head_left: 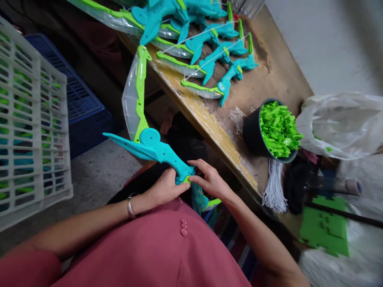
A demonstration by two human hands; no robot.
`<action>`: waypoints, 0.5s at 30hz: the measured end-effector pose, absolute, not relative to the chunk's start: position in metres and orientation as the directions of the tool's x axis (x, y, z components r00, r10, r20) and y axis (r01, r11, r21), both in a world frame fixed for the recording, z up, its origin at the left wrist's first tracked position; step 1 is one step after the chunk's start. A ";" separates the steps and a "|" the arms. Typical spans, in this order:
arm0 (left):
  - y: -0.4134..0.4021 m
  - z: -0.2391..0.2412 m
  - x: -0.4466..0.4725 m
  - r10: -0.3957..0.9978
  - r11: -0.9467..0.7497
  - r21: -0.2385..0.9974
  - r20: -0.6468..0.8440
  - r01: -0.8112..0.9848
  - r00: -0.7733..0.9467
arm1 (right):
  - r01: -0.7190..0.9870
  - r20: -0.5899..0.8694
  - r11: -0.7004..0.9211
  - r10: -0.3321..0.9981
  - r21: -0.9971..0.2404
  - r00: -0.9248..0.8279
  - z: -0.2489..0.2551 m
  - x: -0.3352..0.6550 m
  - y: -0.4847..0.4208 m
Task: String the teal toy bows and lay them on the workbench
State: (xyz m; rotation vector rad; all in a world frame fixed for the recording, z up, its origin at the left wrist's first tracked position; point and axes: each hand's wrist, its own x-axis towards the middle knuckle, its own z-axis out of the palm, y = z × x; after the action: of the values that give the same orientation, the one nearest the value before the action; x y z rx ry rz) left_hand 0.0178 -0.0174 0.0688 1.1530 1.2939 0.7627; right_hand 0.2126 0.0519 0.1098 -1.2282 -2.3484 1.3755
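Note:
A turquoise and lime-green toy bow (176,157) lies across my lap, with one clear-and-green limb (140,83) pointing up and away. My left hand (161,185) is closed around its turquoise grip. The thumb and fingers of my right hand (209,177) press a small lime-green piece (187,179) at the middle of the bow. The bow's lower end, with a green tip (212,204), shows below my right wrist. My palms hide part of the grip, and no string can be made out on this bow.
Several similar bows (215,59), some strung, lie on the worn table (287,79). A black bucket (254,131) of green plastic parts stands near white strings (274,187), a plastic bag (344,123) and a green foam mat (324,225). White (36,119) and blue crates (86,119) stand left.

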 end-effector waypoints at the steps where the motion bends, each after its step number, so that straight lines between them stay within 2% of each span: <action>1: -0.018 0.067 0.017 0.927 0.304 0.937 -0.333 0.172 0.175 | 0.562 -0.239 0.257 0.712 -0.786 -0.660 0.110 0.211 0.052; 5: -0.017 0.060 0.016 0.915 0.324 0.921 -0.364 0.218 0.175 | 0.579 -0.214 0.291 0.731 -0.761 -0.648 0.108 0.206 0.050; 11: -0.010 0.052 0.014 0.914 0.294 0.925 -0.346 0.241 0.214 | 0.680 -0.264 0.255 0.785 -0.687 -0.561 0.111 0.200 0.048; 13: -0.006 0.055 0.008 0.897 0.299 0.931 -0.349 0.210 0.271 | 0.664 -0.287 0.192 0.790 -0.722 -0.542 0.112 0.201 0.051; 15: -0.003 0.061 -0.001 0.870 0.343 0.935 -0.354 0.094 0.344 | 0.594 -0.319 0.081 0.782 -0.800 -0.536 0.110 0.203 0.053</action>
State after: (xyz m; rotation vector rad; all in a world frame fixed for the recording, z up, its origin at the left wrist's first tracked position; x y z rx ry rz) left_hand -0.0014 -0.0026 0.0607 1.1132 1.1115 0.6696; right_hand 0.2026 0.0533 0.1101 -1.3982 -2.1584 1.4416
